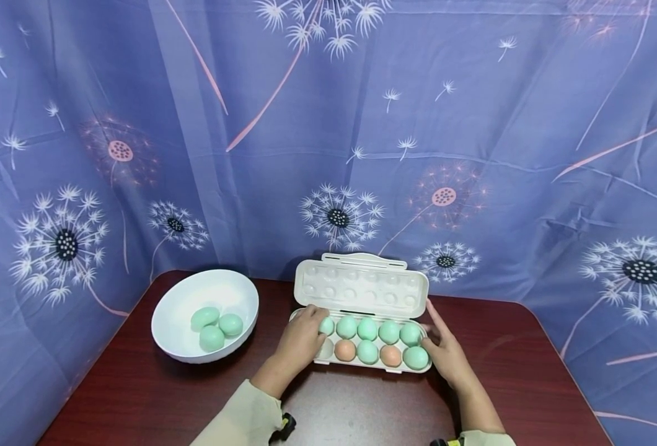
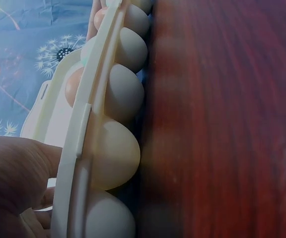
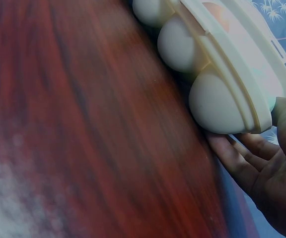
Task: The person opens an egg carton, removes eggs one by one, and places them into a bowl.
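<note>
A white egg carton lies open, its pockets holding several pale green eggs and two brown eggs. My left hand reaches over the carton's left end, fingertips and thumb around a green egg in the back row. The hand hides the leftmost pockets; one front pocket beside it holds no egg. At the right end, my right hand grips the carton, thumb at the rim. In the right wrist view, its fingers reach beneath the end pocket.
Left of the carton stands a white bowl with three green eggs inside. The carton's raised lid leans back near a blue dandelion-print curtain. The dark red wooden table ends at that curtain.
</note>
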`<control>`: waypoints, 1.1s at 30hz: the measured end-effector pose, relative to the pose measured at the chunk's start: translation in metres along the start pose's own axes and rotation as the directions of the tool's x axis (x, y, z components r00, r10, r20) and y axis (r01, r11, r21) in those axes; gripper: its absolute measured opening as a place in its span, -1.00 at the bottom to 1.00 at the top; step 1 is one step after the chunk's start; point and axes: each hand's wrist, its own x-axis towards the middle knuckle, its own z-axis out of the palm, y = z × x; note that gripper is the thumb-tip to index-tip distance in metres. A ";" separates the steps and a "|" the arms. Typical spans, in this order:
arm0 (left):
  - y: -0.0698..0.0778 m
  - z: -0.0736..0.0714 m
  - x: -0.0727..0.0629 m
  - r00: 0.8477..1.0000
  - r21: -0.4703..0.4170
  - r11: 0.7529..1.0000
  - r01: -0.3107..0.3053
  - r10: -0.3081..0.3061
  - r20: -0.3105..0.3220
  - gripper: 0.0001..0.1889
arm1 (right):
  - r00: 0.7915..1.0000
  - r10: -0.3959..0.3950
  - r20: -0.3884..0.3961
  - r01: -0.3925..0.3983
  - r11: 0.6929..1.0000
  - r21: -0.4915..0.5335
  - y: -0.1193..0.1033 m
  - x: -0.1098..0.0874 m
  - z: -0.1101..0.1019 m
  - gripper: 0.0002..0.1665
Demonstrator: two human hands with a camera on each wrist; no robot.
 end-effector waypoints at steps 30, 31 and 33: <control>0.004 -0.036 0.003 0.994 -0.073 0.997 0.020 -0.028 -0.104 -0.51 | 0.999 0.032 0.014 -0.033 0.999 0.009 -0.002 0.001 0.000 0.04; 0.004 -0.037 0.003 0.994 -0.074 0.997 0.024 -0.032 -0.108 -0.51 | 0.999 0.032 0.015 -0.032 0.999 0.008 -0.002 0.001 0.000 0.04; 0.003 -0.040 0.002 0.993 -0.080 0.996 0.031 -0.040 -0.114 -0.51 | 0.999 0.030 0.016 -0.030 1.000 0.002 -0.002 0.001 0.000 0.04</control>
